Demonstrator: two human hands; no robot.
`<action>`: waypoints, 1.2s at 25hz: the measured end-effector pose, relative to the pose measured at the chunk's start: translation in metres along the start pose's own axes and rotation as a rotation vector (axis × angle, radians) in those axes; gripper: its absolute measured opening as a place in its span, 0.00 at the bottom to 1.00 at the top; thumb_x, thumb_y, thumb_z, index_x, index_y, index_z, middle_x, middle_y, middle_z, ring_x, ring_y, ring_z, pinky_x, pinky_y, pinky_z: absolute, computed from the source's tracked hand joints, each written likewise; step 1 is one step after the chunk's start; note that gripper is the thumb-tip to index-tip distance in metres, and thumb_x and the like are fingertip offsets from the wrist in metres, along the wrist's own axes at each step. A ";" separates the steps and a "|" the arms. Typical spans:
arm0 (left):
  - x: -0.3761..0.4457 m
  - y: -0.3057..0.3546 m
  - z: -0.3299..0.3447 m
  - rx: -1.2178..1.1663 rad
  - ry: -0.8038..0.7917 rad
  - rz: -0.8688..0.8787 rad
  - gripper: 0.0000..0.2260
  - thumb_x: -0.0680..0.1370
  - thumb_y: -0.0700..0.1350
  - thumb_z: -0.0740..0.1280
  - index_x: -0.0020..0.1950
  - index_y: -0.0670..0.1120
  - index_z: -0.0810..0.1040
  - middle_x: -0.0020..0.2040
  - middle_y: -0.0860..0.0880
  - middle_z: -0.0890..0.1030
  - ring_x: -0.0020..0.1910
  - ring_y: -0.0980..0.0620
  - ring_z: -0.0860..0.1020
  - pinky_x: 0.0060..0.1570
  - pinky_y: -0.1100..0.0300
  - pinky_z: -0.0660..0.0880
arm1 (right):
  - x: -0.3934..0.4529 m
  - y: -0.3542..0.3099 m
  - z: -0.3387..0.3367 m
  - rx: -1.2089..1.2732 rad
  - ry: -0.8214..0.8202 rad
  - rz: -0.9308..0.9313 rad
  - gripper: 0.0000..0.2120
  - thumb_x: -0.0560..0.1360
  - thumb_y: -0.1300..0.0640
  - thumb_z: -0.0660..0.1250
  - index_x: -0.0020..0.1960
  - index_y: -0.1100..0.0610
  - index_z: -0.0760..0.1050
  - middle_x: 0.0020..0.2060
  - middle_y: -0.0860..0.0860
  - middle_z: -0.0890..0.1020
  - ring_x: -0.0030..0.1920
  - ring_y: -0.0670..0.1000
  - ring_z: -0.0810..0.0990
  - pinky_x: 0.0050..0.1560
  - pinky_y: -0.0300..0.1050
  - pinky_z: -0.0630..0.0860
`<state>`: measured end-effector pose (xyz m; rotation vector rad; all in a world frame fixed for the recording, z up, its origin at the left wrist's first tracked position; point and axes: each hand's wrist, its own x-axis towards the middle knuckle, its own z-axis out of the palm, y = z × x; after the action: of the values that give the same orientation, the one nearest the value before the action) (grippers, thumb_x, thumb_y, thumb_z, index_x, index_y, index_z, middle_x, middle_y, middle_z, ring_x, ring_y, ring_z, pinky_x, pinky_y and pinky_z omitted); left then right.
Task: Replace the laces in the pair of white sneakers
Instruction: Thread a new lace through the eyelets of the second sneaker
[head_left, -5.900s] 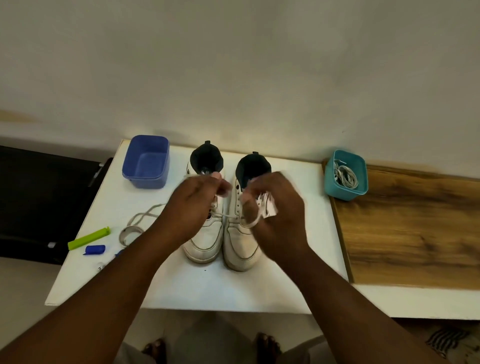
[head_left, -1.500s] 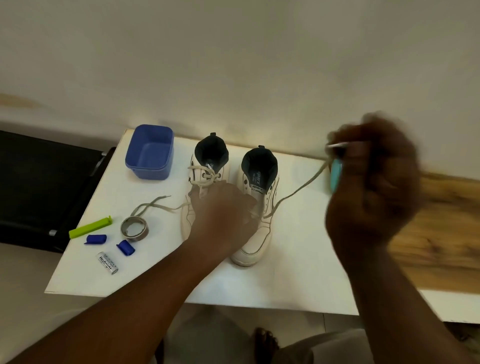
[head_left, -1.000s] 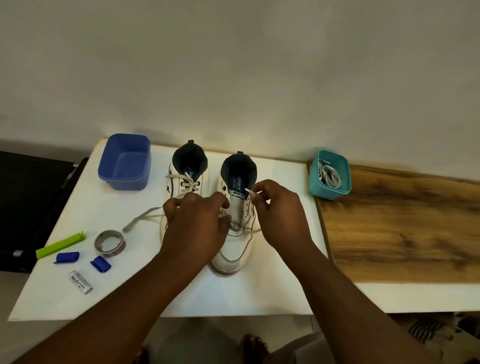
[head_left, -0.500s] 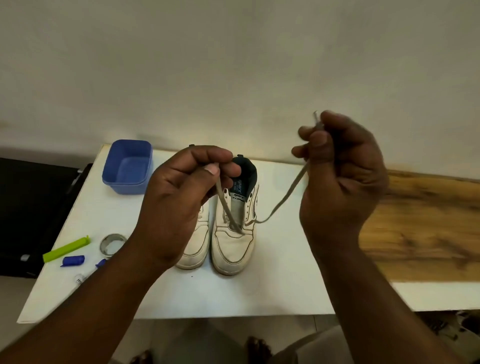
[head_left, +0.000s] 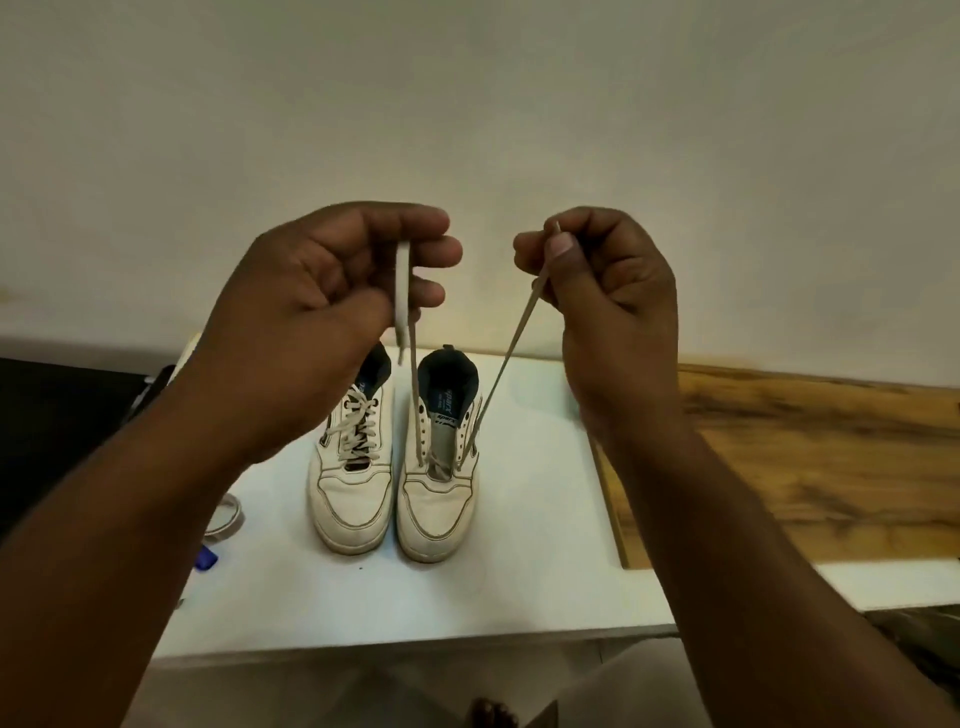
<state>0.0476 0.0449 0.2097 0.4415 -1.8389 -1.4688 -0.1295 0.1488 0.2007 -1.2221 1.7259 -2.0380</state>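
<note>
Two white sneakers stand side by side on the white table (head_left: 524, 587), toes toward me. The left sneaker (head_left: 352, 467) is laced up. The right sneaker (head_left: 440, 478) has a beige lace (head_left: 498, 379) running only through its lowest eyelets. Both lace ends rise taut above the shoe. My left hand (head_left: 332, 301) pinches one end, whose tip hangs down beside the strand. My right hand (head_left: 602, 280) pinches the other end between thumb and fingers. Both hands are raised well above the shoes.
A tape roll (head_left: 224, 519) and a small blue piece (head_left: 207, 561) lie on the table's left part, partly behind my left forearm. A wooden board (head_left: 805, 467) adjoins the table on the right. A dark surface (head_left: 57, 415) lies at the left. A wall is behind.
Both hands have risen and come closer together, level with each other, drawing the two lace ends up taut. The blue and teal bins are now hidden behind my hands.
</note>
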 end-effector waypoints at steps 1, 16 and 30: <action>0.006 0.003 0.001 0.037 -0.012 -0.001 0.22 0.79 0.27 0.60 0.60 0.51 0.80 0.54 0.54 0.86 0.52 0.54 0.84 0.51 0.58 0.82 | 0.004 -0.005 0.000 -0.006 -0.005 -0.014 0.05 0.83 0.64 0.64 0.56 0.61 0.77 0.50 0.59 0.85 0.52 0.52 0.84 0.53 0.43 0.79; 0.043 0.022 0.026 0.210 0.214 0.056 0.08 0.83 0.47 0.66 0.57 0.50 0.83 0.44 0.55 0.85 0.48 0.61 0.82 0.55 0.65 0.77 | 0.027 -0.033 0.014 -0.018 0.029 -0.055 0.07 0.82 0.61 0.67 0.58 0.59 0.81 0.47 0.47 0.84 0.46 0.42 0.81 0.51 0.40 0.76; 0.059 0.036 0.045 0.179 0.225 0.104 0.08 0.82 0.50 0.66 0.51 0.53 0.84 0.42 0.55 0.85 0.44 0.58 0.82 0.48 0.65 0.78 | 0.042 -0.053 0.017 -0.001 0.001 -0.066 0.07 0.82 0.63 0.67 0.57 0.64 0.82 0.42 0.47 0.84 0.40 0.39 0.81 0.43 0.34 0.75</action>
<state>-0.0184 0.0476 0.2587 0.5655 -1.7896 -1.1413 -0.1265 0.1262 0.2662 -1.2950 1.7088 -2.0751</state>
